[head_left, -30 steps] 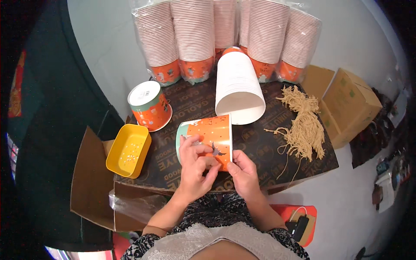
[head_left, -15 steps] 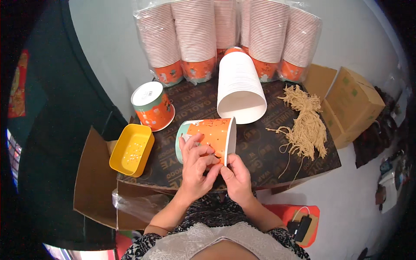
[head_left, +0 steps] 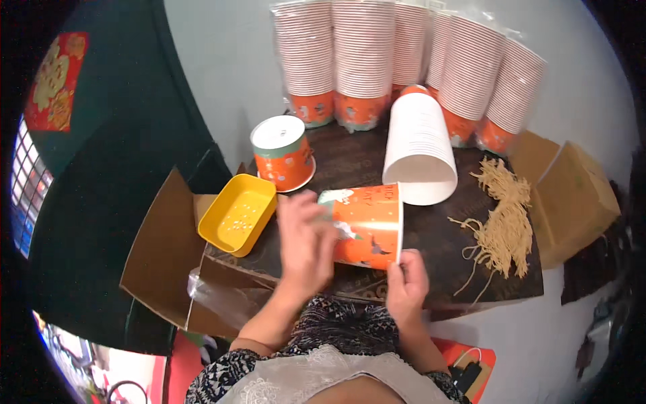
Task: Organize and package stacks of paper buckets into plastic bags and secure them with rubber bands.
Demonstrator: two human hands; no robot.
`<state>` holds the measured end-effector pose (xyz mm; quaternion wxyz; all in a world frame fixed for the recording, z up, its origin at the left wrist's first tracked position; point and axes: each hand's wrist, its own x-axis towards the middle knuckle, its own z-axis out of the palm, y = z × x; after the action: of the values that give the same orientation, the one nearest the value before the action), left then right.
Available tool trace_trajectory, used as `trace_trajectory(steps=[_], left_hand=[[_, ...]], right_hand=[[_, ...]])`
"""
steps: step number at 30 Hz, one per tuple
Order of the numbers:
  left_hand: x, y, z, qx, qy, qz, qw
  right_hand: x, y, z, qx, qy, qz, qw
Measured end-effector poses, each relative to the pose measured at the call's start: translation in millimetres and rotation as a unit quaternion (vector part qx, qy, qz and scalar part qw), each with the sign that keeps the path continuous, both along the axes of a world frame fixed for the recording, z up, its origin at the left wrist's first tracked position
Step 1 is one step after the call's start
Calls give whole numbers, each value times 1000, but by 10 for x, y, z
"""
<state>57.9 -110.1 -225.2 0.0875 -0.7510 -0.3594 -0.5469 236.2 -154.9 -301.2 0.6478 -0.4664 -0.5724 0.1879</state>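
An orange paper bucket with a green base band and printed figures lies tilted on its side, its rim facing right. My right hand is closed on the lower part of that rim, thumb outside. My left hand is raised beside the bucket's green base; motion smears its fingers, so whether they hold anything cannot be told. Left of it stands a yellow plastic tray with small whitish bits scattered on its bottom. A similar orange bucket sits upside down behind the tray.
Wrapped stacks of paper buckets line the back of the dark printed tabletop. A white nested stack lies on its side before them. Tan cords are bundled at right. Open cardboard flaps and a carton flank the table.
My left hand has come away from the bucket's rim and moved left toward its base. My right hand still grips the rim. The whole view has shifted, and the bucket has turned slightly.
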Motion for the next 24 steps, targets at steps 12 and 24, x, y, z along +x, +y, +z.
trace_trajectory(steps=[12,24], left_hand=[[-1612,492,-270,-193,32,335,922],[-559,320,350,-263,78,-2,962]], right_hand=[[572,-38,68,-17,-26,30,999],[756,-48,78,-44,-266,43,962]])
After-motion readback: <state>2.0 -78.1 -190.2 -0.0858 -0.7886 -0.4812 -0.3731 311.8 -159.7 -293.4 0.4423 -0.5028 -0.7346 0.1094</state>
